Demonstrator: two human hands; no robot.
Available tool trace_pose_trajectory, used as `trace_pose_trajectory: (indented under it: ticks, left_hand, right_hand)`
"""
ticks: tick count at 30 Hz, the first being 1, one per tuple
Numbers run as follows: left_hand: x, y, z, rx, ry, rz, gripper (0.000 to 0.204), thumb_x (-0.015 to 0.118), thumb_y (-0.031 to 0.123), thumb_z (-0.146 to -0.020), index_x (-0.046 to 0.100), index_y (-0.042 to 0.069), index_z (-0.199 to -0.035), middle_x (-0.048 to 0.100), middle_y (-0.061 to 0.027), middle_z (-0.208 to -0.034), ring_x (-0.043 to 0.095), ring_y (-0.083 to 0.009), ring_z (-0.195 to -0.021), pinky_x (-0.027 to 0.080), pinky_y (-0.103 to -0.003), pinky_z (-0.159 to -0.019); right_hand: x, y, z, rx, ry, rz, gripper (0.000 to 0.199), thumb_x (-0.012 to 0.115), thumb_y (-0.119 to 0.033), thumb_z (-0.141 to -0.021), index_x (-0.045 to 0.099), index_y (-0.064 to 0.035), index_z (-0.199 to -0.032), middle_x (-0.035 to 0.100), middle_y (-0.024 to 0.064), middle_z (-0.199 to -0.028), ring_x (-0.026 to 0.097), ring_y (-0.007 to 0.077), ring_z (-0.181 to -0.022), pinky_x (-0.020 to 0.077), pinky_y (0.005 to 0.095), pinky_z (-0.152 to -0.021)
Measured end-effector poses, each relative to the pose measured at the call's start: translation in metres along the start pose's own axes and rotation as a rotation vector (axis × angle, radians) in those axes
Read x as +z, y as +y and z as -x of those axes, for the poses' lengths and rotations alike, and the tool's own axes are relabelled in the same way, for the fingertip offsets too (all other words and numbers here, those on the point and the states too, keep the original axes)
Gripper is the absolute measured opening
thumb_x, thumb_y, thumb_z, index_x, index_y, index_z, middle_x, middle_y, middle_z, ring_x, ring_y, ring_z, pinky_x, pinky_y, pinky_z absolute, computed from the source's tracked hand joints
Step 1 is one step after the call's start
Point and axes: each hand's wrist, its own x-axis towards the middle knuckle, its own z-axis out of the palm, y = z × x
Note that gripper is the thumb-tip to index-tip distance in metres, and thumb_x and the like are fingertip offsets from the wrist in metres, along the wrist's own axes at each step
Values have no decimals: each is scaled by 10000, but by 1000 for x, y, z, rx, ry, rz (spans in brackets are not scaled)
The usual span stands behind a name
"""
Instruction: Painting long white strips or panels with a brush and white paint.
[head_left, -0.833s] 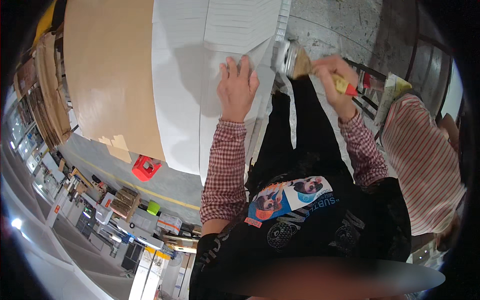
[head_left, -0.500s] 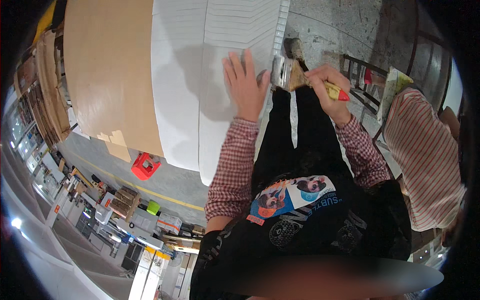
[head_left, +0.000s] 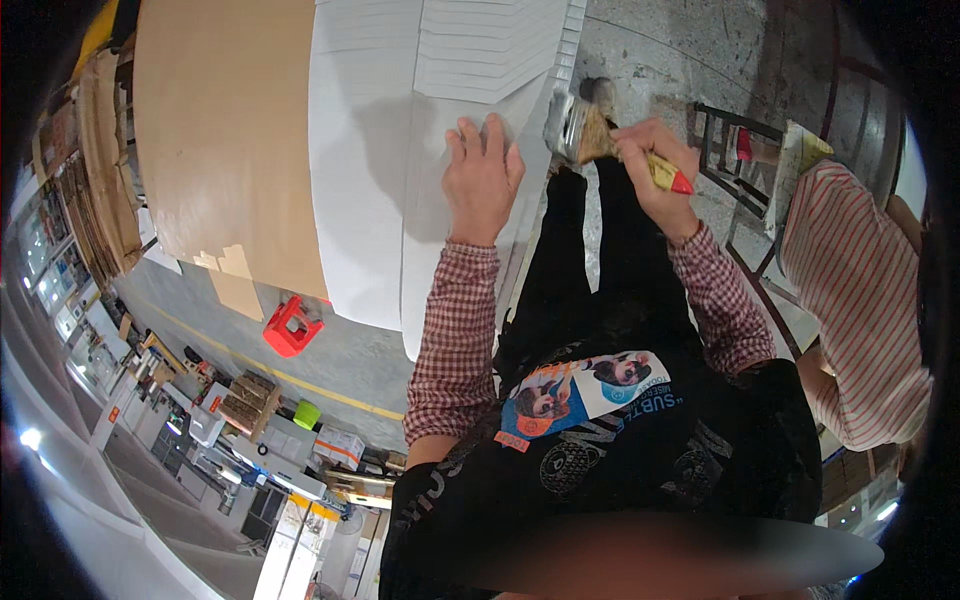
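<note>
My left hand (head_left: 481,190) rests palm down on the white sheets (head_left: 365,220), its fingers a little bent and apart, with nothing held. In my right hand (head_left: 660,170) is a wide paintbrush (head_left: 598,138) with a yellow, red-tipped handle. Its pale, shiny end points left, at the right edge of the sheets; whether it touches them I cannot tell. Beyond my left hand, more white sheets (head_left: 490,50) overlap in staggered, chevron-shaped rows.
Brown cardboard (head_left: 225,130) lies left of the white sheets. A red stool (head_left: 292,326) stands on the floor below it. To the right, a person in a striped top (head_left: 850,300) is beside a dark metal frame (head_left: 735,165). Stacked cardboard (head_left: 100,170) stands far left.
My left hand has slid slightly toward me, and its fingers and thumb have drawn in. The paintbrush has turned a little in my right hand, staying near the sheets' edge.
</note>
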Motion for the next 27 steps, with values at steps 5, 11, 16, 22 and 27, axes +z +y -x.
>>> trace_pose_trajectory:
  ticks: [5, 11, 16, 22, 27]
  left_hand:
    - [-10, -3, 2, 10, -18, -7, 381, 506, 247, -903, 519, 70, -1240, 521, -233, -1198, 540, -433, -1029, 491, -440, -819]
    - [2, 1, 7, -43, 20, 34, 490, 530, 320, -896, 457, 77, -1315, 446, -265, -1293, 428, -469, -1173, 425, -458, -924]
    - [16, 15, 66, -376, 20, -38, 810, 595, 501, -828, 267, 86, -1441, 113, -260, -1494, 112, -458, -1372, 136, -580, -1075]
    - [3, -5, 65, -219, 22, -17, 600, 568, 375, -867, 412, 65, -1356, 345, -295, -1371, 352, -493, -1243, 357, -501, -995]
    - [-15, -12, 49, -102, -3, 20, 413, 515, 280, -900, 522, 53, -1245, 504, -254, -1206, 514, -437, -1071, 477, -440, -840]
  right_hand:
    - [-7, -18, -5, -9, 55, 19, 38, 597, 1, -817, 611, 17, -786, 643, 84, -793, 595, 133, -677, 457, 248, -622]
    - [5, -8, -12, 18, 57, -23, 46, 596, 3, -828, 604, 21, -786, 626, 79, -774, 583, 122, -688, 452, 243, -627]
    - [3, -27, 19, 42, -49, -98, 62, 592, 13, -820, 597, 27, -760, 634, 98, -790, 592, 138, -706, 460, 256, -651]
    - [2, -21, -7, -44, 36, -58, 51, 598, 8, -827, 588, 28, -781, 639, 100, -814, 589, 132, -723, 456, 257, -643]
    - [19, -11, 15, -26, 34, -69, 51, 601, 11, -823, 588, 27, -777, 638, 100, -812, 589, 134, -728, 455, 254, -641]
